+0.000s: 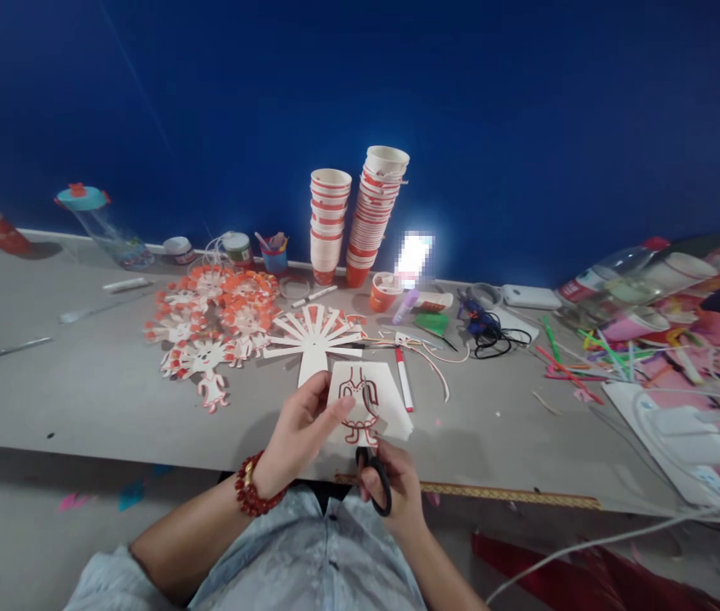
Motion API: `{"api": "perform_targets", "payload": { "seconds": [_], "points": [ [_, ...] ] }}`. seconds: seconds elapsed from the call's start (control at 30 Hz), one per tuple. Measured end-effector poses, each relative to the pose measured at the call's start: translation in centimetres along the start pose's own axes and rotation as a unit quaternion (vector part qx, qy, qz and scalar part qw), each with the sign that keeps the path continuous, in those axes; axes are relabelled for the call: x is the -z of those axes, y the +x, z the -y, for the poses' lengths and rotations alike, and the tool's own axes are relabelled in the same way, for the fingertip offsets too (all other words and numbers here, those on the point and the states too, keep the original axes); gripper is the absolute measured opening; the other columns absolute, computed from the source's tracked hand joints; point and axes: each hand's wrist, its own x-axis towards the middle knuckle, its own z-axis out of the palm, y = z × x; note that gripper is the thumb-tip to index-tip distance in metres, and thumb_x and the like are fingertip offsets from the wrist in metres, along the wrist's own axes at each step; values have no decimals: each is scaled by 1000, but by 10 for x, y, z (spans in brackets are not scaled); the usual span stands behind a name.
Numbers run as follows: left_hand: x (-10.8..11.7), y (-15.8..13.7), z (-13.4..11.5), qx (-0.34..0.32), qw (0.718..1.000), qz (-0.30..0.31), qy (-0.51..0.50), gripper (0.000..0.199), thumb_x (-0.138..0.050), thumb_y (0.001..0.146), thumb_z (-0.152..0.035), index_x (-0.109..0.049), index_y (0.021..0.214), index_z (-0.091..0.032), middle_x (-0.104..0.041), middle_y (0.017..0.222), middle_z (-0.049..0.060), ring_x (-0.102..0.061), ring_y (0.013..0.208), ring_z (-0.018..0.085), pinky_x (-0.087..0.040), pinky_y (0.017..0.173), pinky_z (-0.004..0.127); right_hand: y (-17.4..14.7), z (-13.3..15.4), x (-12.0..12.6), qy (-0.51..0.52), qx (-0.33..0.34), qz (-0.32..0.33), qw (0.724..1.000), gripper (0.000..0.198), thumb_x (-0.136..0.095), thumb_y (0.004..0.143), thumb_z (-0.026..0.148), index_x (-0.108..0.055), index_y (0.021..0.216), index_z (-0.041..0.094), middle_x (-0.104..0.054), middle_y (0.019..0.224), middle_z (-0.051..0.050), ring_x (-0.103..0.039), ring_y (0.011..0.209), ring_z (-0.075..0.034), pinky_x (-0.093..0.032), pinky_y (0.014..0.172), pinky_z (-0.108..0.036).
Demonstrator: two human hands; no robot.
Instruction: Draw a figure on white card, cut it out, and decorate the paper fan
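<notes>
1. Over the desk's (474,441) six o'clock edge: white paper (363,392) bearing a marker-drawn figure; cut-out figures (212,356) at ten o'clock.
2. Left hand (299,420): fingers clamped on the paper's left side, thumb across the drawing.
3. Right hand (403,490): fingers wrapped around black scissors (386,485); blade spread cannot be told.
4. Step, judged: cutting near the drawn feet.
5. Next move likely calls for steady paper, blades tracking the outline.

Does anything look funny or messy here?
Yes. The taller cup stack leans to the right, while the shorter cup stack looks nearly straight. A pink scrap and a blue scrap lie on the floor, as if dropped.
</notes>
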Motion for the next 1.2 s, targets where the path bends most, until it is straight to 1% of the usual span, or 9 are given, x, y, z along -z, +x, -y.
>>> {"api": "perform_targets", "payload": {
  "seconds": [0.1,0.27,0.4,0.57,0.67,0.77,0.87,1.0,1.2],
  "points": [
    [3,3,1,8,1000,9,17,29,-65,88,-40,-65,106,-16,-71,98,8,-65,84,19,-53,75,27,0,1,0,8,-8,7,1000,61,-57,80,75,-49,55,20,-45,45,3,-40,39,-11,-28,40,-24],
    [6,3,5,3,998,20,57,26,-63,90,-37,-66,104,-16,-72,94,8,-65,80,18,-53,74,27,0,2,-1,72,-51,26,996,59,-63,74,75,-54,61,19,-46,45,4,-39,37,-9,-27,39,-23],
    [9,3,5,-10,995,19,99,26,-62,90,-36,-67,105,-16,-72,95,7,-65,83,19,-52,75,26,1,1,-1,77,-39,23,996,58,-63,76,73,-55,59,18,-45,46,4,-38,37,-9,-26,39,-22],
    [9,3,4,-14,993,17,113,28,-62,90,-38,-67,105,-15,-72,95,8,-65,83,19,-53,75,27,1,-2,-3,63,-9,4,998,58,-62,78,71,-54,57,18,-44,45,4,-36,37,-8,-26,38,-22],
    [6,2,4,-5,996,14,93,30,-63,89,-39,-66,104,-14,-72,94,9,-65,81,20,-53,73,27,1,-2,-3,66,-17,7,998,58,-62,78,71,-54,57,18,-45,46,4,-38,36,-8,-27,37,-22],
    [3,2,6,1,998,16,55,30,-64,88,-40,-65,104,-14,-72,93,9,-66,79,19,-54,73,27,1,-1,-4,81,-32,15,996,56,-63,76,72,-58,63,18,-48,46,3,-40,36,-10,-30,37,-22],
    [2,0,9,3,999,12,41,30,-64,89,-40,-65,104,-15,-71,93,9,-65,79,18,-54,73,27,0,-2,-4,103,-46,13,994,54,-66,75,71,-60,67,18,-48,46,3,-41,35,-9,-31,37,-22],
    [1,-3,11,8,999,10,32,31,-64,89,-40,-65,105,-14,-71,94,9,-64,80,18,-53,73,27,-1,-5,-5,105,-41,7,994,55,-66,76,70,-58,61,17,-48,47,3,-41,35,-9,-29,36,-21],
    [-2,-4,10,5,1000,7,10,32,-64,89,-41,-65,105,-14,-70,94,8,-63,82,18,-52,75,27,0,-4,-6,91,-28,-1,995,57,-63,78,71,-54,58,18,-45,45,3,-37,36,-8,-26,37,-22]
  ]
}}
